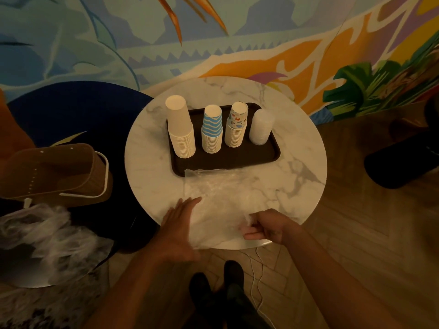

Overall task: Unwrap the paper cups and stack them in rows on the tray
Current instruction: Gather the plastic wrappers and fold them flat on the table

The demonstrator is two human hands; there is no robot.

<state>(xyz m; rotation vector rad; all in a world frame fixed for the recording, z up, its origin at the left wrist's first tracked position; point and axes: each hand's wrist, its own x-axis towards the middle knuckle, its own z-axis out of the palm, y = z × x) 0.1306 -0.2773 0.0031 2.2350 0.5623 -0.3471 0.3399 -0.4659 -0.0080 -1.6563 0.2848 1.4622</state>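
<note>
A dark tray (237,160) lies on the round marble table (297,162). On it stand, upside down in a row, a tall stack of plain white cups (180,129), a blue-striped stack (212,130), a patterned stack (236,127) and a stack of clear cups (260,127). A clear plastic wrapper (221,191) lies flat on the table in front of the tray. My left hand (178,222) rests flat with straight fingers on the wrapper's left edge. My right hand (266,225) pinches the wrapper's near right part at the table's front edge.
A brown woven basket (59,174) sits on a dark blue seat at the left. Crumpled plastic wrapping (47,236) lies on a low surface at the lower left. A dark object (401,160) is on the floor at the right. A white cable (257,281) runs down by my feet.
</note>
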